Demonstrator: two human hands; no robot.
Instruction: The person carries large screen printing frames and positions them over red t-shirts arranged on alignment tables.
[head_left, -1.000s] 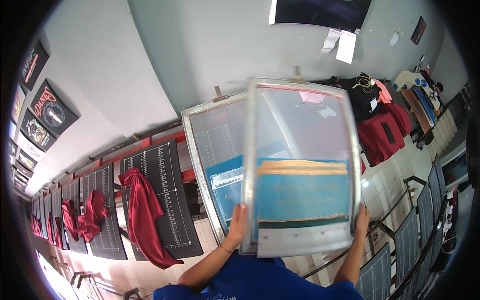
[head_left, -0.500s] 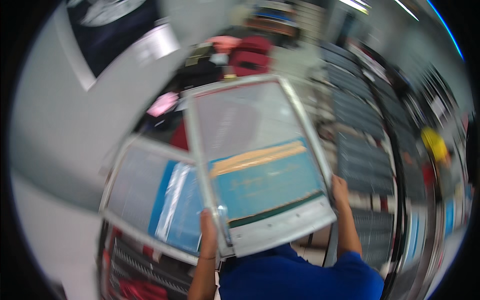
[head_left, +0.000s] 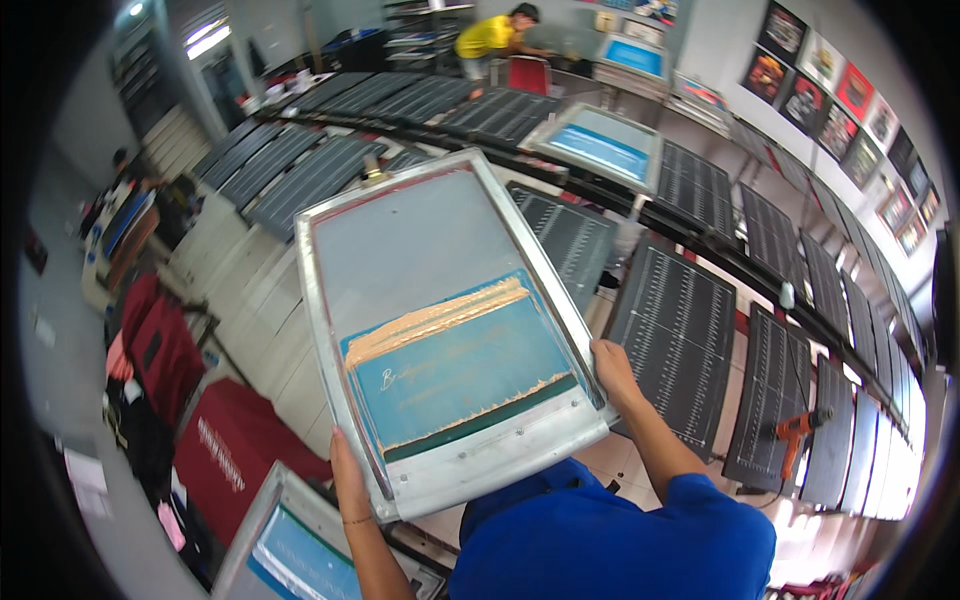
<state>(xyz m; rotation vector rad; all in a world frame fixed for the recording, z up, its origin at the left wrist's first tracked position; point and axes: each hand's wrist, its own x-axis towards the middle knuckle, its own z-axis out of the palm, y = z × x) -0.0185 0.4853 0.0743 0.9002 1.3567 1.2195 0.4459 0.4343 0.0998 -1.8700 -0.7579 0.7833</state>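
Both my hands hold a silk-screen printing frame (head_left: 500, 462) out in front of me, tilted. The frame has metal rails, pale grey mesh and a blue stencil area (head_left: 470, 365). A thick band of peach-gold ink (head_left: 440, 322) lies across the top of the stencil, with a thinner line along its lower edge. At the lower left rail is my left hand (head_left: 348, 478), closed on the edge. My right hand (head_left: 617, 376) grips the right rail near its lower corner. The fingers under the frame are partly hidden.
A second screen frame (head_left: 305, 560) lies at lower left beside dark red cloth (head_left: 230, 435). Long rows of black printing boards (head_left: 675, 345) run along the right and back; another screen (head_left: 600, 150) rests there. An orange drill-like tool (head_left: 793, 437) sits at right. A person in yellow (head_left: 487, 40) bends far off.
My view has swung right, from the wall toward the rows of boards. The held frame has come along in both hands, away from over the second screen, which now sits lower left.
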